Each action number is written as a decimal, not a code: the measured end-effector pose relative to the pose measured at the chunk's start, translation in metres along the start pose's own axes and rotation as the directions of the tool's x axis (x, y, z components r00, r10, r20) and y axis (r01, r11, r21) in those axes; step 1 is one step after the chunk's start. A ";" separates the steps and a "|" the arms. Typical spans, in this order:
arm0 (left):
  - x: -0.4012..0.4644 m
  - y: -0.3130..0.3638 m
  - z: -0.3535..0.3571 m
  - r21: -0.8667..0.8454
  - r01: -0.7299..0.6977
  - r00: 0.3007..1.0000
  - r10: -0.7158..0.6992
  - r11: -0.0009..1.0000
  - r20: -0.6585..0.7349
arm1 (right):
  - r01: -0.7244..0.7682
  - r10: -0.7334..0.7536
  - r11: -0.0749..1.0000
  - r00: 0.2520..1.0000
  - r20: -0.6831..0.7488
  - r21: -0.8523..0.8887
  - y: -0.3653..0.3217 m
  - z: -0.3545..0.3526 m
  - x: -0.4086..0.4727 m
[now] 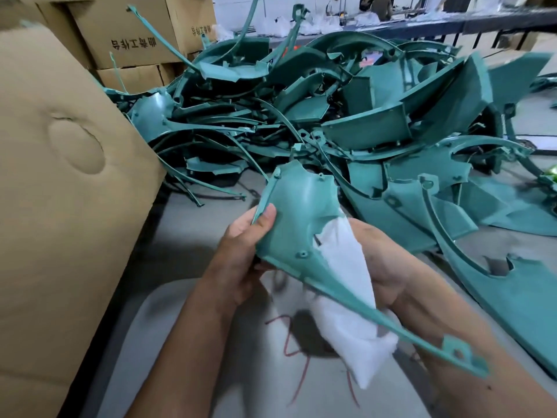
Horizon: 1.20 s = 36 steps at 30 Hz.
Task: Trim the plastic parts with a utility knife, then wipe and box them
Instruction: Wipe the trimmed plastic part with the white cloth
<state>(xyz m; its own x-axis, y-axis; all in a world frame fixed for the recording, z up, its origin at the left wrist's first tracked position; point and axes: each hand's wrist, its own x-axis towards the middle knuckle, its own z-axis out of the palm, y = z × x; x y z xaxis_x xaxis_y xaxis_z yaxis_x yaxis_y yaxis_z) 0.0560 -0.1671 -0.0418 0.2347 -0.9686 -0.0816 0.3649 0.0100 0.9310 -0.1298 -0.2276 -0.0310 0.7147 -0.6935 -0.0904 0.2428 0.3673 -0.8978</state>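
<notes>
Above grey table [193, 297], hands [241, 251] gripping part [295, 212]

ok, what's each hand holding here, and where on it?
Left hand grips the teal plastic part at its left edge, thumb on top. Right hand holds a white cloth against the part's underside.

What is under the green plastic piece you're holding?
A white cloth, held by the right hand, lies behind the teal plastic part. The right hand's fingers are hidden.

Two bare forearms, no sleeves, gloves or jewellery.
</notes>
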 end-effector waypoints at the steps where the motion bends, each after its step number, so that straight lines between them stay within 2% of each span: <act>1: 0.000 0.001 -0.001 0.008 -0.016 1.000 0.016 1.000 0.008 | -0.021 0.021 1.000 0.999 0.037 -0.005 0.001 0.005 -0.003; 4: -0.001 0.004 -0.003 0.010 -0.034 0.999 0.034 0.999 -0.012 | -0.056 0.059 0.996 0.997 0.041 -0.071 0.005 0.008 -0.003; 8: -0.002 0.006 -0.002 0.029 -0.059 0.994 0.062 0.998 -0.091 | -0.114 0.114 0.993 0.993 0.039 0.002 0.003 0.012 -0.002; 14: -0.002 0.007 0.002 -0.056 -0.079 0.984 0.069 0.995 -0.167 | -0.146 0.085 0.976 0.939 0.333 0.164 -0.002 0.014 -0.008; 18: -0.001 0.005 0.000 -0.085 -0.114 0.978 0.097 0.990 -0.183 | -0.091 0.061 0.988 0.972 0.226 0.124 0.005 0.015 -0.006; 21: 0.003 0.003 0.002 -0.010 -0.147 0.967 0.142 0.989 -0.210 | -0.029 0.004 0.995 0.971 0.240 0.100 0.010 0.019 -0.006; 26: 0.008 -0.003 0.003 0.113 -0.165 0.931 0.193 0.980 -0.311 | -0.007 -0.017 0.988 0.988 0.154 0.155 0.009 0.022 -0.004; 28: 0.008 -0.005 0.009 0.051 -0.128 0.915 0.138 0.990 -0.379 | 0.030 -0.049 0.990 0.990 0.132 0.138 0.007 0.025 -0.004; 29: 0.007 -0.005 0.014 -0.043 -0.075 0.917 0.052 0.996 -0.396 | 0.062 -0.076 0.991 0.989 0.126 0.117 0.008 0.024 -0.003; 31: 0.003 -0.003 0.023 -0.301 0.089 0.937 -0.182 0.949 -0.298 | 0.101 -0.107 0.992 0.990 0.092 0.074 0.008 0.027 -0.003; 32: 0.001 -0.001 0.027 -0.371 0.153 0.943 -0.248 0.916 -0.223 | 0.121 -0.124 0.992 0.990 0.060 0.046 0.009 0.029 -0.003; 34: -0.002 0.000 0.033 -0.380 0.194 0.950 -0.270 0.904 -0.158 | 0.160 -0.160 0.987 0.987 0.004 -0.031 0.012 0.031 -0.002; 36: 0.000 -0.002 0.034 -0.316 0.152 0.926 -0.247 0.937 -0.286 | 0.157 -0.157 0.981 0.988 0.010 -0.117 0.014 0.036 -0.003</act>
<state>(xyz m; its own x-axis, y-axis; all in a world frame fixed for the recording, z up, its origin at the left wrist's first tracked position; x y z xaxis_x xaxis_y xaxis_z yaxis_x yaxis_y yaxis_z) 0.0249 -0.1750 -0.0315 0.3853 -0.8282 -0.4071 0.6619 -0.0594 0.7473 -0.1048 -0.1983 -0.0276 0.6742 -0.7364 0.0561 0.2737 0.1786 -0.9451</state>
